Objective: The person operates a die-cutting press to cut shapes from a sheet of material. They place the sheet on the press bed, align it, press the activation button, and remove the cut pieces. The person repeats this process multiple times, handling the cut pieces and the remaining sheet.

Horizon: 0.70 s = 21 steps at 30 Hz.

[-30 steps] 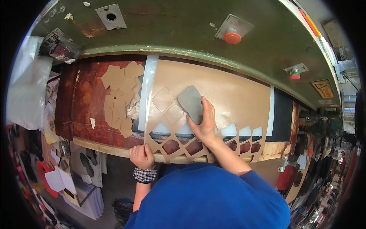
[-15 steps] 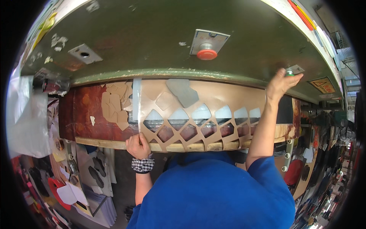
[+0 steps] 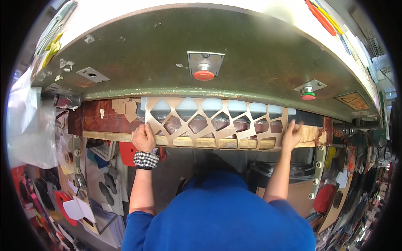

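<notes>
A beige sheet (image 3: pixel 167 134) punched with rows of angular holes lies across the bench and hangs over its front edge. At the sheet's left edge, my left hand (image 3: pixel 143 137) is closed on it. My right hand (image 3: pixel 292 136) is beside the right edge, slightly blurred, so its grip on the sheet is unclear. Above the hands spans a green machine beam (image 3: pixel 142 54). A red mushroom button (image 3: pixel 204 75) sits at its middle, and a green button (image 3: pixel 308 95) is farther right, with no hand on it.
Several cut beige pieces (image 3: pixel 125 108) lie on the worn red bench (image 3: pixel 92 117) at left. Its wooden front edge (image 3: pixel 109 136) runs below. Pale blue strips show through the holes. A red stool (image 3: pixel 127 154) stands under the bench; a clear plastic bag (image 3: pixel 31 129) hangs far left.
My right hand has left the green button and come down to the sheet's right edge. The sheet has shifted toward me; the grey flat piece on it no longer shows. The view has shifted too.
</notes>
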{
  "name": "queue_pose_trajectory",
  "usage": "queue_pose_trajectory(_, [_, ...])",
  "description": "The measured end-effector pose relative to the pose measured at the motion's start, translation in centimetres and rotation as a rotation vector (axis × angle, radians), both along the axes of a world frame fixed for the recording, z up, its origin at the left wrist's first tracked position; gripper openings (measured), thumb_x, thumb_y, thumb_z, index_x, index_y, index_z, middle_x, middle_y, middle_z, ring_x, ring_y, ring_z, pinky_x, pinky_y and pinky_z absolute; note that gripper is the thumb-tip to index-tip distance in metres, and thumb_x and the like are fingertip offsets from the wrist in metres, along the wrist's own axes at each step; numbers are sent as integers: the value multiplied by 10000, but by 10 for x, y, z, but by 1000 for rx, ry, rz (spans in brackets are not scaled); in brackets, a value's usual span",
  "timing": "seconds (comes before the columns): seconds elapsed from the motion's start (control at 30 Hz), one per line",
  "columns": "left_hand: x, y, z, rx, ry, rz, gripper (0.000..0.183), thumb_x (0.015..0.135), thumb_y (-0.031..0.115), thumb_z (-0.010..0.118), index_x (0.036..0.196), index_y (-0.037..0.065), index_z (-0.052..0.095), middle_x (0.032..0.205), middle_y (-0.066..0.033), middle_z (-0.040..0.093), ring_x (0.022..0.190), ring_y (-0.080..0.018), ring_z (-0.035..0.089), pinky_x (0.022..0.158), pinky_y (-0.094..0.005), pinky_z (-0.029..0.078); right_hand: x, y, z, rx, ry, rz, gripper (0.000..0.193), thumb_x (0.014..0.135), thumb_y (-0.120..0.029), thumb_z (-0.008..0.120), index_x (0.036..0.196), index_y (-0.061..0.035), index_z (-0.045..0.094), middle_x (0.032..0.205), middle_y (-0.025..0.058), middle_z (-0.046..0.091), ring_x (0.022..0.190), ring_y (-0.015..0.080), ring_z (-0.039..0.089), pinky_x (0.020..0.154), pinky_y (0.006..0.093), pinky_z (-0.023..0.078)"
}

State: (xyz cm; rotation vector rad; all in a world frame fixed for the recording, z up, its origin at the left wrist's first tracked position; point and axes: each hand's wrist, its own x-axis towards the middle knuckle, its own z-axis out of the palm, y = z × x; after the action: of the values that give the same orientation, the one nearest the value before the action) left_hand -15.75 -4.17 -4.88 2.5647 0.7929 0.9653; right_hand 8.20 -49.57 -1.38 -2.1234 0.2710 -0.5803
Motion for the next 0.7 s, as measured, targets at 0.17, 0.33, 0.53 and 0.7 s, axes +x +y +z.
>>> queue_pose_trajectory(0.17, [-11,1,-17,-78,29,9,229,971,192,538,801,48,594,707,-152,593,669,-365,534,665,-442,416,-29,-46,-46,-92,219,157,355,969,-295,604,868,36,688,622,117,604,599,110,532,579,303,448])
queue_pose_trajectory(0.33, [-42,-14,-16,-87,-16,6,264,981,163,486,770,19,553,720,-196,565,687,-404,510,648,-477,401,-63,-64,-29,119,343,157,264,961,-211,624,902,41,674,710,59,632,664,135,551,648,284,473])
queue_pose_trajectory(0.53, [-85,-37,-5,-239,120,58,300,965,244,543,777,17,602,719,-193,615,691,-390,558,667,-473,418,-64,72,-9,71,-161,323,392,920,-136,647,1272,-15,523,1114,101,621,1023,207,583,922,344,466])
queue_pose_trajectory(0.7, [-113,-56,1,-77,294,132,293,916,296,602,768,45,633,670,-182,615,651,-374,591,637,-462,415,-130,231,-2,-227,-222,1131,917,698,-197,821,1458,-9,342,1397,265,445,1295,393,449,1076,463,380])
